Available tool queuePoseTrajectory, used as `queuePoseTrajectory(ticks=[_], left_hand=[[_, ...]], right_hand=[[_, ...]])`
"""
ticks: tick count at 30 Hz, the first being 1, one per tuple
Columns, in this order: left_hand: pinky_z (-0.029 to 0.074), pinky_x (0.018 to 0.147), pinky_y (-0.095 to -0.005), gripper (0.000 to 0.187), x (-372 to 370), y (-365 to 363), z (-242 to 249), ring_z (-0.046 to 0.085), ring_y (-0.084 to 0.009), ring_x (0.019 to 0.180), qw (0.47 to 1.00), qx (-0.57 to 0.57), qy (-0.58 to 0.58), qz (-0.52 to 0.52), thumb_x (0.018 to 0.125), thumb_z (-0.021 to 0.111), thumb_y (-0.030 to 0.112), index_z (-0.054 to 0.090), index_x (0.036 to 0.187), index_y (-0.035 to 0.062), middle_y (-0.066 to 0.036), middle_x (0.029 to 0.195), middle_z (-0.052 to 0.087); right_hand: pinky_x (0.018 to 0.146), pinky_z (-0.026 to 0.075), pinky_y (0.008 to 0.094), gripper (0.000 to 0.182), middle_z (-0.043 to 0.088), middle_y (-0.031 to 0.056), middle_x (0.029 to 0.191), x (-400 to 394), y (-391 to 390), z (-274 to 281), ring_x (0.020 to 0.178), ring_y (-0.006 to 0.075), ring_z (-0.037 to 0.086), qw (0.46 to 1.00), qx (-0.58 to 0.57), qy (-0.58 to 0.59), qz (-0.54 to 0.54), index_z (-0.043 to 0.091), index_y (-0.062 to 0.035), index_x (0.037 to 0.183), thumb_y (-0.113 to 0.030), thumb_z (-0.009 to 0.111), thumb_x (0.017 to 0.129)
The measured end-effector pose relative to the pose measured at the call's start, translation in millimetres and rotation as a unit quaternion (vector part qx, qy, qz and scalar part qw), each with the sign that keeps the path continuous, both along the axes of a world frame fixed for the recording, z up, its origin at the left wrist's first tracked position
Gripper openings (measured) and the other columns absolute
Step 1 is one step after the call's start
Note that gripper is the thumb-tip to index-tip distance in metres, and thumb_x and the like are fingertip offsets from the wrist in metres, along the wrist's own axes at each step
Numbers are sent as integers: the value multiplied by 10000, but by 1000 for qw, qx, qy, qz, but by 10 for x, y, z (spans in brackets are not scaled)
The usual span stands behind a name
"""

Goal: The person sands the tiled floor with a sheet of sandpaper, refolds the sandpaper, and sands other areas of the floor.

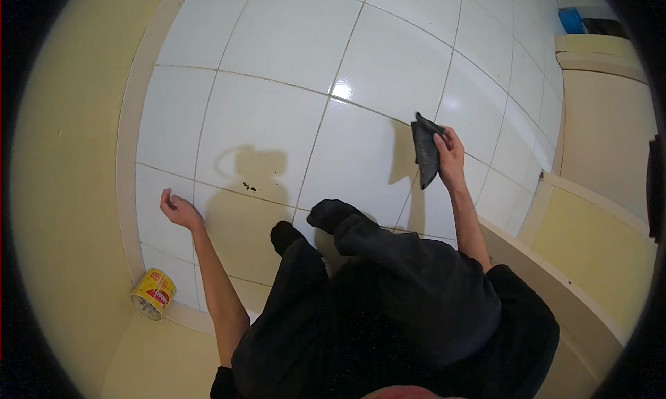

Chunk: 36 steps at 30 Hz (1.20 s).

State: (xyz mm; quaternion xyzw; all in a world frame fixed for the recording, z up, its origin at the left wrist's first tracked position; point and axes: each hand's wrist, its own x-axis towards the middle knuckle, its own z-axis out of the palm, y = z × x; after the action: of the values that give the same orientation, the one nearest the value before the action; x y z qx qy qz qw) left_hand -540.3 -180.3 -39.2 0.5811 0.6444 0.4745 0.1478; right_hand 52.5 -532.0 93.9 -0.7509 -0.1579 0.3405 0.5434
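Cloth (424, 151): dark, folded, pinched in right hand (449, 153) fingers, hanging above white tiled floor (277, 45). Left to right: yellow tin (153, 293) on its side by the wall, left hand (177, 209) empty, fingers loosely curled, small dark specks (248, 187) on a tile.

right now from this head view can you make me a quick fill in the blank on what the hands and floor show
1. The right hand grips a dark ____.
2. The left hand holds ____.
3. The yellow tin lies on its ____ by the wall.
4. The floor is laid with white ____.

Missing words: cloth; nothing; side; tiles
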Motion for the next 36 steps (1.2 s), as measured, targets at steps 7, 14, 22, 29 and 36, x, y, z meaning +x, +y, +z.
queuePoseTrajectory(ticks=[7, 14, 22, 29, 36], left_hand=[[506, 1032, -351, 220, 1151, 161, 776, 643, -244, 1149, 973, -19, -185, -139, 1005, 571, 4, 646, 1205, -50, -130, 1195, 672], [466, 1111, -373, 369, 2857, -2, 1944, 603, -238, 1281, 844, -59, -63, -529, 987, 608, -15, 605, 1354, 21, -121, 1324, 656], [555, 928, -351, 324, 3165, -68, 1864, 710, -250, 1068, 798, -107, -38, -591, 919, 706, -25, 678, 1239, 17, -120, 1161, 725], [605, 768, -264, 214, 3167, 239, 1832, 683, -105, 970, 802, -201, -240, -509, 1001, 671, -8, 669, 1212, 24, -46, 1020, 711], [589, 723, -263, 209, 2861, 601, 1921, 650, -99, 970, 799, -278, -272, -459, 1035, 644, 98, 663, 1237, 47, -68, 1189, 665]], right_hand=[[1146, 503, 416, 331, 639, 138, 1433, -405, 1420, 967, 1486, 348, 461, 897, 94, -282, 328, 659, -23, 1216, 141, 554, 948], [944, 625, 416, 612, 476, 86, 1599, -582, 2145, 1154, 1324, 338, 614, 779, 86, -412, 464, 610, -141, 1365, 175, 582, 842], [871, 625, 412, 779, 433, 116, 1634, -571, 2290, 1462, 1105, 341, 727, 739, 25, -459, 494, 450, -205, 1568, 120, 594, 875], [893, 604, 425, 623, 682, 156, 1339, -421, 2334, 1730, 1091, 366, 730, 770, 24, -452, 449, 523, -114, 1496, 40, 639, 904], [826, 588, 315, 252, 762, 102, 979, -209, 2427, 1760, 876, 155, 713, 881, 105, -331, 322, 701, 15, 1256, -78, 594, 1047]])
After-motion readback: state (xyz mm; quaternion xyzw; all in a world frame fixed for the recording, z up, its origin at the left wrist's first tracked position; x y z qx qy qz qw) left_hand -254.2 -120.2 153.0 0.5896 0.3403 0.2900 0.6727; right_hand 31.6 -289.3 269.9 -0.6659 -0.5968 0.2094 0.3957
